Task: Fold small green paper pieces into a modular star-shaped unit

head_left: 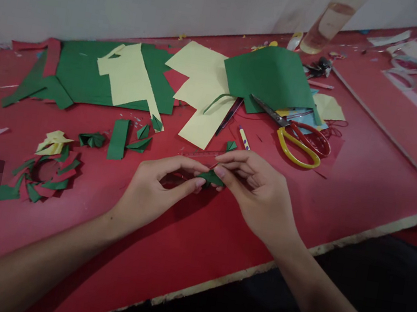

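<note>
Above the red table, my left hand (164, 180) and my right hand (256, 193) meet fingertip to fingertip around a small folded green paper piece (212, 177). Both hands are closed on it in a pinch; a thin reddish edge shows at the right fingertips, too small to make out. Just beyond the fingers lie another small green folded piece (231, 146) and a clear ruler (201, 153), partly hidden by my hands. To the left are a green paper strip (118, 139), several folded green pieces (139, 144), and a ring of red and green folded paper (64, 182).
Scissors (298, 144) with red and yellow handles lie right of centre. Behind are green sheets (270, 76) and cut pale yellow paper (205, 78). A bottle of liquid (328, 29) stands by the wall. The table's rough front edge (211, 284) runs below my forearms.
</note>
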Available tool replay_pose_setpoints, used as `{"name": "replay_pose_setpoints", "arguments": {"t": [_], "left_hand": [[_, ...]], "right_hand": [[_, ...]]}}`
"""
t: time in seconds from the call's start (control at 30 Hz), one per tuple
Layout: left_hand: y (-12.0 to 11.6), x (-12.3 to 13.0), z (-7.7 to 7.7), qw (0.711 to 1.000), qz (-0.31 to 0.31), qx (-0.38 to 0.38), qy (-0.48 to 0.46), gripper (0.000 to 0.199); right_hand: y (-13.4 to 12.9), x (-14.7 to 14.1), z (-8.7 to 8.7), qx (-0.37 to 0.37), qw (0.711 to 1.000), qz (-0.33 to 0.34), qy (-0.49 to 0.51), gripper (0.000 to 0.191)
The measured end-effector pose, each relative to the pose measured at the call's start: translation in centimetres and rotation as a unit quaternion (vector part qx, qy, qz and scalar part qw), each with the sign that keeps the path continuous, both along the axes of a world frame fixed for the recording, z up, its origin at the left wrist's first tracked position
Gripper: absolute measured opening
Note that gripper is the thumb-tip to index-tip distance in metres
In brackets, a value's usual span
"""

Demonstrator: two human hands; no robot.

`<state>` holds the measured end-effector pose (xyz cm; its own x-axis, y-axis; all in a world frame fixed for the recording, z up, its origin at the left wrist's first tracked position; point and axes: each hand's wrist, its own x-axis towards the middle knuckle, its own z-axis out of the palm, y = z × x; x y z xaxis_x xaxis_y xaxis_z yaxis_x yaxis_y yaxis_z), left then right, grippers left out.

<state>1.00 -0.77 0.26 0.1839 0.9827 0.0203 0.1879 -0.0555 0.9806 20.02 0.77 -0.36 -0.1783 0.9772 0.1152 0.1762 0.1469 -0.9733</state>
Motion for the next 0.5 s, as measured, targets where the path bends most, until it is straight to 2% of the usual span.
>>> {"name": "replay_pose_setpoints", "arguments": {"t": [0.2,0.37,0.5], "left_hand": [[0.0,0.0,0.05,1.0,0.006,0.013,-0.006,0.012],[0.06,-0.02,0.01,1.0,-0.002,0.016,-0.007,0.012],[0.02,-0.02,0.0,1.0,-0.009,0.015,-0.006,0.014]], "right_hand": [[-0.02,-0.05,-0.12,-0.009,1.0,0.003,0.012,0.006],[-0.22,-0.16,-0.18,-0.036,0.998,0.017,0.038,0.015],[-0.23,-0.19,-0.08,-0.042,0.998,0.019,0.048,0.015]]}}
